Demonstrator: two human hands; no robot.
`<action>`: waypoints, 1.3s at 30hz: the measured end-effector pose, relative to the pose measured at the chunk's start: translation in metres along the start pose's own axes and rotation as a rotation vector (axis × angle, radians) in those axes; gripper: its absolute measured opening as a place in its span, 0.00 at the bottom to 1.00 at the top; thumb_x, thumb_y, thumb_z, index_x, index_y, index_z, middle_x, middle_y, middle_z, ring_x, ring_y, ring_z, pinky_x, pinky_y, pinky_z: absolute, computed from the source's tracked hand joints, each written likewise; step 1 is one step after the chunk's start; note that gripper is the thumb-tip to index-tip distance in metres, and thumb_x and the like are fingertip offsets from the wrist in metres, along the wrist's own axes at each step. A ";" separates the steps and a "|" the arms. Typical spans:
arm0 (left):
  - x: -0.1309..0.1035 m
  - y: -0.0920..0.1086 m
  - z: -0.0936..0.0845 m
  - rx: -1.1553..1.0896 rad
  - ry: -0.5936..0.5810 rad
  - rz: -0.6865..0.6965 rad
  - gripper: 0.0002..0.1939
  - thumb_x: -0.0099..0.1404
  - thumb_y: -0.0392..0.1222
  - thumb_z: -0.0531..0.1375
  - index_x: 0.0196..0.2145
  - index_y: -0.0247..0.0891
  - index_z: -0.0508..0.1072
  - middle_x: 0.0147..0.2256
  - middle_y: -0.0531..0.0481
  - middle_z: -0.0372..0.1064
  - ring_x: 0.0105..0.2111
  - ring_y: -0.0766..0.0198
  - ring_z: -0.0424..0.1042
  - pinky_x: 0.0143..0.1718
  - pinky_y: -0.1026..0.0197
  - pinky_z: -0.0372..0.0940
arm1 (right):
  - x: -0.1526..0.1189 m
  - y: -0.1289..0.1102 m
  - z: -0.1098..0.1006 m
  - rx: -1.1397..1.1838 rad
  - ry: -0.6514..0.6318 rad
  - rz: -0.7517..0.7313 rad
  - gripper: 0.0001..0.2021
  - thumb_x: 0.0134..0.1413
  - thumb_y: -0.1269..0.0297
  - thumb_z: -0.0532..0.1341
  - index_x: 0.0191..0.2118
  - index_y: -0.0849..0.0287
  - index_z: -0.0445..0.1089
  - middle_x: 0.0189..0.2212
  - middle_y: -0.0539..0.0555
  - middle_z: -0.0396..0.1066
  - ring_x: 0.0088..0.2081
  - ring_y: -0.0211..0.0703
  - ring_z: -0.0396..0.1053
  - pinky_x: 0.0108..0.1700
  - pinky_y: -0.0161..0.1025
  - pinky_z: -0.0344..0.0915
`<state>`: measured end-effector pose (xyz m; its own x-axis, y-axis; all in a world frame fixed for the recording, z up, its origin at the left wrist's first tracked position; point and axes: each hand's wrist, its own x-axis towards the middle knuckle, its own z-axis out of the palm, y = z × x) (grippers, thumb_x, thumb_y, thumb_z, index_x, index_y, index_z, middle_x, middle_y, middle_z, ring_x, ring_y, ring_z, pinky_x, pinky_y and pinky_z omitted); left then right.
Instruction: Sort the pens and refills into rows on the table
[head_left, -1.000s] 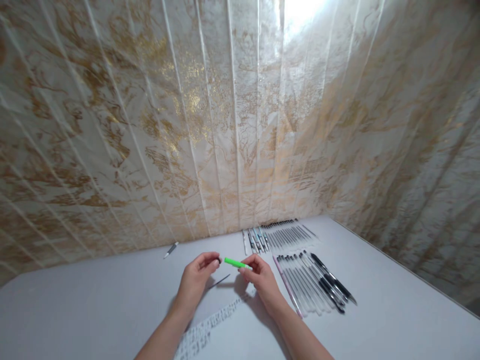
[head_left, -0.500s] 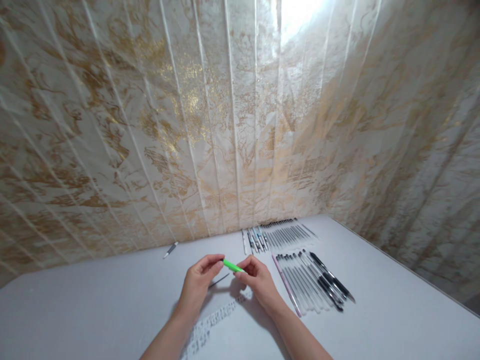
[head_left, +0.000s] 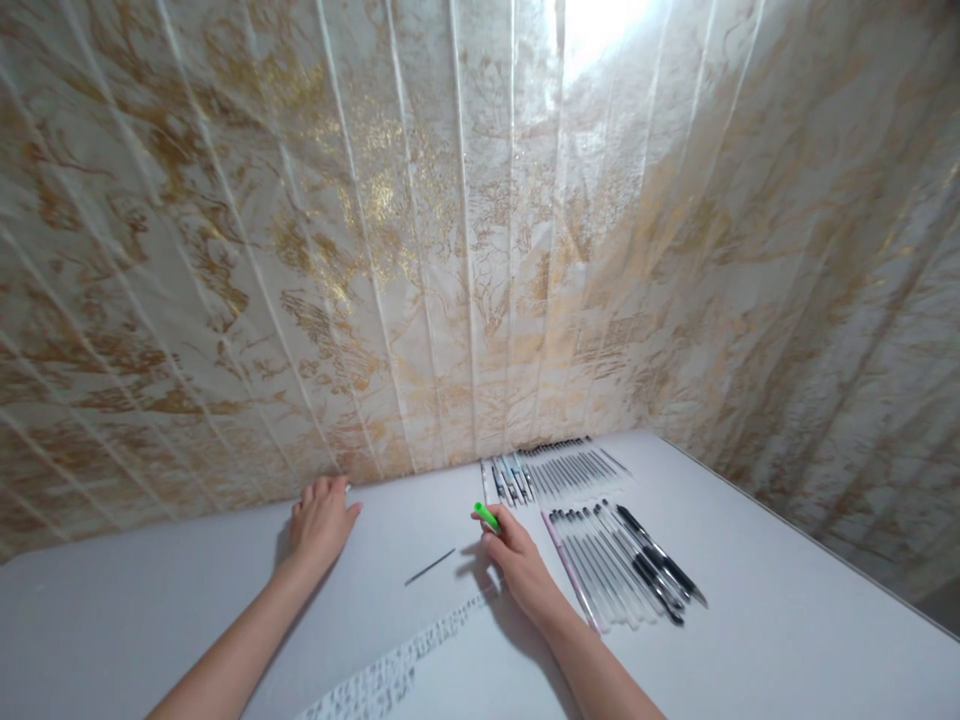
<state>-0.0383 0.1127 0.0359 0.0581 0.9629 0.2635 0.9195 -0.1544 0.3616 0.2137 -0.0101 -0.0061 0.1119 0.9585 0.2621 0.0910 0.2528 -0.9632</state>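
Note:
My right hand [head_left: 510, 545] pinches a bright green pen part [head_left: 487, 517] a little above the white table. Over at the table's back edge, my left hand [head_left: 322, 515] reaches down over a small grey-and-white pen piece [head_left: 347, 489], of which only the tip shows by the fingers; the fingers hide the rest. A thin dark refill [head_left: 430, 567] lies on the table between my two hands.
Rows of clear pens with black caps [head_left: 600, 560], several black pens [head_left: 664, 560], and smaller mechanical pieces [head_left: 514, 480] lie to the right. Handwriting-like marks [head_left: 420, 650] cover a strip nearer me. A gold-patterned curtain [head_left: 420, 250] hangs behind the table [head_left: 787, 600].
My left hand has let go of the green part and moved left and back to the grey-and-white piece. My right hand still holds the green part, now tilted differently.

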 end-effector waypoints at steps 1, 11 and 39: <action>0.004 -0.004 0.001 0.027 -0.011 -0.010 0.16 0.60 0.34 0.53 0.45 0.28 0.70 0.47 0.27 0.67 0.52 0.37 0.62 0.51 0.37 0.56 | 0.000 0.000 0.000 -0.172 -0.005 -0.056 0.13 0.52 0.73 0.55 0.42 0.54 0.70 0.34 0.51 0.67 0.38 0.43 0.64 0.42 0.40 0.58; -0.038 0.033 0.002 -0.159 -0.288 0.142 0.08 0.66 0.35 0.47 0.40 0.40 0.64 0.37 0.48 0.74 0.38 0.62 0.74 0.41 0.63 0.63 | 0.006 -0.010 0.002 -1.005 -0.157 -0.076 0.12 0.53 0.77 0.59 0.37 0.55 0.75 0.34 0.55 0.75 0.39 0.49 0.66 0.42 0.40 0.56; -0.099 0.053 -0.002 -0.440 -0.301 0.315 0.15 0.63 0.49 0.57 0.24 0.41 0.76 0.23 0.55 0.70 0.24 0.64 0.64 0.28 0.65 0.53 | -0.001 -0.012 0.007 -0.076 -0.009 0.005 0.10 0.54 0.58 0.59 0.29 0.56 0.74 0.24 0.50 0.65 0.28 0.42 0.60 0.34 0.41 0.55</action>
<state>0.0036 0.0088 0.0308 0.4669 0.8664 0.1772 0.5971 -0.4567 0.6595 0.2060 -0.0129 0.0049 0.1033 0.9611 0.2560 0.1650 0.2372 -0.9573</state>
